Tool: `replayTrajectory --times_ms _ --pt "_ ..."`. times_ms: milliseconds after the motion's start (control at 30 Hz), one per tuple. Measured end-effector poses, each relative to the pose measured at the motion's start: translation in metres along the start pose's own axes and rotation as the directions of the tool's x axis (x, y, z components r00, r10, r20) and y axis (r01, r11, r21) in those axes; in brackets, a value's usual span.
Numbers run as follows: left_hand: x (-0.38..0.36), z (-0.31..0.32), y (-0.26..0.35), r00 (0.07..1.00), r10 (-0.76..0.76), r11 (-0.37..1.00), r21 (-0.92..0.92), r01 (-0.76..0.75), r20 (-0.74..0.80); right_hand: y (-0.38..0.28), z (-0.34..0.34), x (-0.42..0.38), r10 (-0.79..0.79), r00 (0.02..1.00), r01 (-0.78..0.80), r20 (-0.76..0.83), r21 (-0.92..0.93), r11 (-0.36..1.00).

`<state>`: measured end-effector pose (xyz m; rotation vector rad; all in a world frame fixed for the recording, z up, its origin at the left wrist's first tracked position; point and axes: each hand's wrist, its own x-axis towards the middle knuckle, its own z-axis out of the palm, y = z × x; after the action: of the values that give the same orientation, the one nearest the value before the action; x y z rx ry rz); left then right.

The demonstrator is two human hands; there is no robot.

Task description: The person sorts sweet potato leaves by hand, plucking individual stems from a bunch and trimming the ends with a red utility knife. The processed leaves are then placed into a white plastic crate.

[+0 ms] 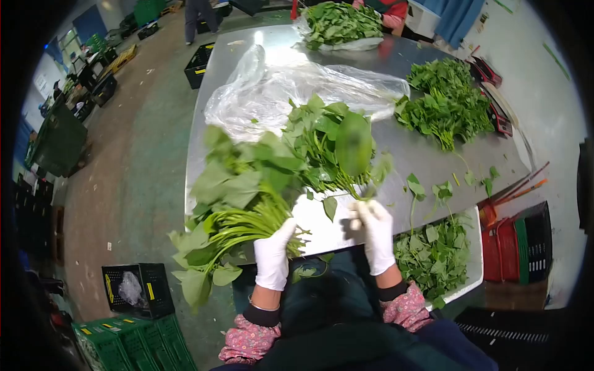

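My left hand [272, 256], in a white glove, is wrapped round the stems of a large bunch of leafy greens [241, 222] at the table's front edge; the leaves fan out to the left and away from me. My right hand [374, 232], also gloved, has its fingers pinched on a leafy stem [359, 185], whose broad leaf is blurred. Just behind both hands lies a pile of greens [318, 139] on the metal table [427, 167]. A few loose leaves lie beside my right hand.
Crumpled clear plastic [309, 83] spreads behind the pile. More greens [448, 99] lie at the table's right, near red scales [495, 111]. A white tub [475, 253] of greens stands at my right. Crates [139, 290] are stacked at left. Another person's sleeve [396, 15] shows at the far end.
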<state>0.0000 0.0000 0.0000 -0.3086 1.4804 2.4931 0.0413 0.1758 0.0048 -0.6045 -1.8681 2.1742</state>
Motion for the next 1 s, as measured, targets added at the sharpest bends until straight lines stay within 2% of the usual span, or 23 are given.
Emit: replayTrajectory --times_ms 33,67,100,167,200,233,267,300,367,400,433,500,567,633,667,733,767,833,867,900,933,967,1000 --pt "-0.009 0.006 -0.008 0.999 -0.045 0.995 0.084 0.045 -0.001 -0.01 -0.004 -0.008 0.01 1.0 -0.011 -0.024 -0.022 1.0" --pt "-0.016 0.01 -0.019 0.994 -0.106 0.985 0.142 0.101 0.03 -0.019 0.004 -0.018 0.094 0.995 -0.088 0.043 -0.121 0.989" --pt "-0.001 -0.009 -0.002 0.997 -0.032 0.967 0.253 0.013 0.074 -0.003 0.049 -0.009 -0.025 0.985 0.012 0.172 0.079 0.997" --pt "-0.015 0.005 -0.022 0.996 -0.034 0.974 0.225 0.015 0.079 0.017 0.042 -0.008 -0.274 0.951 0.285 0.141 -0.062 0.956" --pt "-0.018 0.012 -0.025 0.994 -0.056 0.984 0.173 0.04 0.091 0.014 0.033 -0.008 -0.32 0.935 0.342 0.149 -0.151 0.927" --pt "-0.017 0.013 -0.018 0.993 -0.065 0.989 0.14 0.05 0.098 0.009 0.031 -0.011 -0.197 0.974 0.201 0.114 -0.032 0.979" --pt "-0.014 0.02 -0.007 0.986 -0.033 0.998 -0.052 0.042 0.162 -0.007 0.032 -0.017 -0.063 0.993 0.054 0.097 0.092 0.994" --pt "-0.003 0.017 -0.006 0.988 -0.048 0.984 -0.165 0.072 0.144 -0.015 0.032 -0.021 0.075 0.992 -0.095 0.099 0.218 0.971" --pt "0.006 0.01 -0.003 0.983 -0.117 0.904 -0.394 0.164 0.142 0.002 0.019 -0.013 0.011 1.0 -0.011 0.001 0.389 0.921" --pt "0.007 0.005 -0.001 0.983 -0.129 0.886 -0.43 0.174 0.133 0.007 0.006 -0.005 -0.028 0.998 0.05 -0.051 0.533 0.845" --pt "0.008 0.003 0.002 0.989 -0.089 0.89 -0.437 0.131 0.117 0.015 -0.011 0.006 -0.058 0.992 0.115 -0.108 0.662 0.74" --pt "0.012 -0.002 0.006 0.992 -0.012 0.894 -0.443 0.067 0.125 0.008 -0.059 0.024 -0.06 0.961 0.25 -0.271 0.75 0.613" --pt "0.013 -0.007 0.013 0.995 0.004 0.889 -0.456 0.042 0.099 -0.019 -0.097 0.025 -0.078 0.926 0.37 -0.37 0.841 0.395" --pt "0.016 -0.01 0.016 0.994 0.064 0.923 -0.385 -0.025 0.089 -0.031 -0.114 0.028 0.079 0.873 0.393 -0.482 0.788 0.474" --pt "0.015 -0.007 0.019 0.994 0.095 0.945 -0.318 -0.073 0.053 -0.004 -0.133 0.034 -0.05 0.944 0.301 -0.327 0.785 0.541" --pt "0.013 -0.002 0.024 0.992 0.121 0.958 -0.256 -0.127 -0.039 -0.014 -0.096 0.024 -0.066 0.967 0.171 -0.245 0.436 0.884" --pt "0.014 -0.006 0.024 0.992 0.111 0.961 -0.249 -0.123 -0.061 -0.027 -0.071 0.014 -0.031 0.975 0.075 -0.221 0.19 0.979" --pt "0.02 -0.011 0.025 0.99 0.122 0.963 -0.234 -0.135 -0.072 -0.003 -0.051 0.032 -0.066 0.973 0.067 -0.221 -0.002 0.998" --pt "0.021 -0.013 0.027 0.992 0.1 0.96 -0.253 -0.116 -0.076 0.008 -0.045 0.043 -0.194 0.954 0.134 -0.227 -0.253 0.958" --pt "0.021 -0.016 0.028 0.994 0.078 0.957 -0.272 -0.097 -0.08 0.021 -0.044 0.056 -0.317 0.927 0.185 -0.202 -0.487 0.853" --pt "0.023 -0.021 0.026 0.999 0.017 0.954 -0.299 -0.03 -0.044 0.029 -0.04 0.071 -0.557 0.827 0.276 -0.08 -0.804 0.527" --pt "0.025 -0.027 0.022 0.999 -0.043 0.945 -0.324 0.038 -0.007 0.04 -0.036 0.077 -0.517 0.852 0.182 -0.074 -0.886 0.427" --pt "0.024 -0.026 0.019 0.997 -0.069 0.939 -0.337 0.072 0.022 0.042 -0.033 0.082 -0.408 0.912 0.091 -0.042 -0.95 0.299"
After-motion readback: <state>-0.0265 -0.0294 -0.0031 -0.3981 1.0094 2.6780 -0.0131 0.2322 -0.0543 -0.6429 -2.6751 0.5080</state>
